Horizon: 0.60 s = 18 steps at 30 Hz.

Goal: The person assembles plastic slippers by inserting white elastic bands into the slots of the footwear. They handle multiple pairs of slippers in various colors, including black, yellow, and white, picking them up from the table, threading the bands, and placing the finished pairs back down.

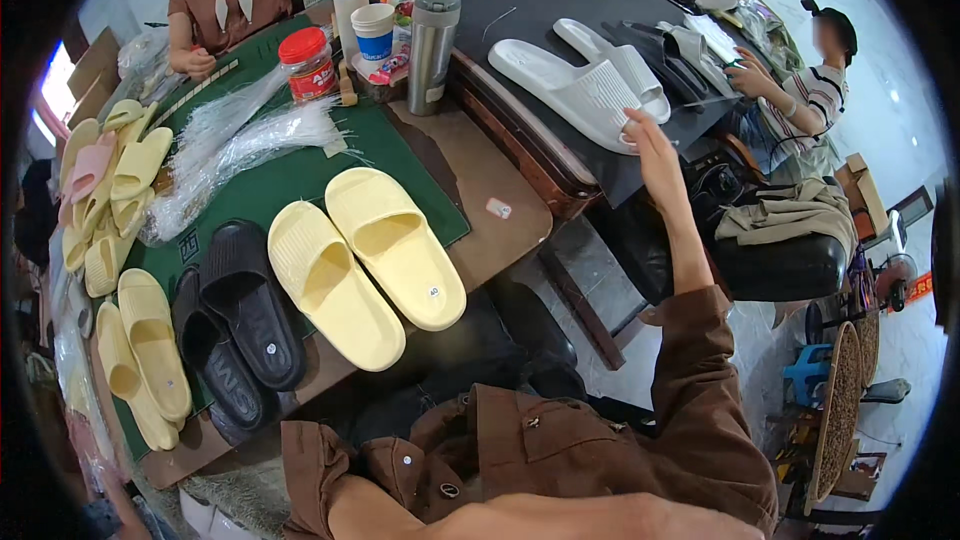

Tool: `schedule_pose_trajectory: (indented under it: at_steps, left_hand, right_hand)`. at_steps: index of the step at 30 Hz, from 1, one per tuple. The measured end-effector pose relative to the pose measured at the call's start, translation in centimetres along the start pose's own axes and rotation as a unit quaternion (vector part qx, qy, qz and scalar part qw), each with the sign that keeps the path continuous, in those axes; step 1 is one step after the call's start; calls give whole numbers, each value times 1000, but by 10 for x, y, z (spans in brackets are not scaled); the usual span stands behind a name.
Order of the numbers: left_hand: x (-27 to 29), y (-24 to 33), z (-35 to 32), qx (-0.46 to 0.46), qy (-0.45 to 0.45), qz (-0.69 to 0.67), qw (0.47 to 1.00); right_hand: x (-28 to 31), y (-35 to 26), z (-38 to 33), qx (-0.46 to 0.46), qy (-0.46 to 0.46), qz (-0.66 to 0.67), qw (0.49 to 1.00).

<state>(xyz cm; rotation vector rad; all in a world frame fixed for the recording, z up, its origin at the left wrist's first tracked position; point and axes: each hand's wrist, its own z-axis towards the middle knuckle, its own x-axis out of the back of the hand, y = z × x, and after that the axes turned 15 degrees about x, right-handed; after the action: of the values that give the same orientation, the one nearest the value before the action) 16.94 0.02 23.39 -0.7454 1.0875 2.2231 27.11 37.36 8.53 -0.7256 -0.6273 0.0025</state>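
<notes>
My right hand [652, 145] reaches out to the far right and pinches the heel end of a white slipper [575, 90]. A second white slipper [620, 65] lies just behind it on the dark table. Along the bottom edge my left forearm [375, 508] crosses in front of my body, and its fingers do not show. Near me on the left table sit a pair of pale yellow slippers [365, 330], side by side with toes pointing away. Left of them is a pair of black slippers [272, 345], then another yellow pair [160, 360].
A steel tumbler [434, 55], a paper cup [373, 35] and a red-lidded jar [306, 65] stand behind clear plastic strips [250, 145] on a green mat [400, 155]. More slippers [110, 175] are heaped at left. Co-workers [805, 105] sit around; a black stool [790, 260] holds clothing.
</notes>
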Motion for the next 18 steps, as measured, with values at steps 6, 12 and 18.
schedule_pose_trajectory:
  at_steps: [6, 12, 18]
  left_hand:
    - [25, -12, 1, -84, 45, 113, 989]
    - [30, 9, -10, 55, 139, 174, 973]
    - [72, -31, 31, -84, -212, 126, 965]
  right_hand:
    - [22, 24, 24, 11, 98, -93, 991]
    - [29, 78, 45, 59, 35, -189, 980]
    - [8, 78, 71, 65, 7, -188, 980]
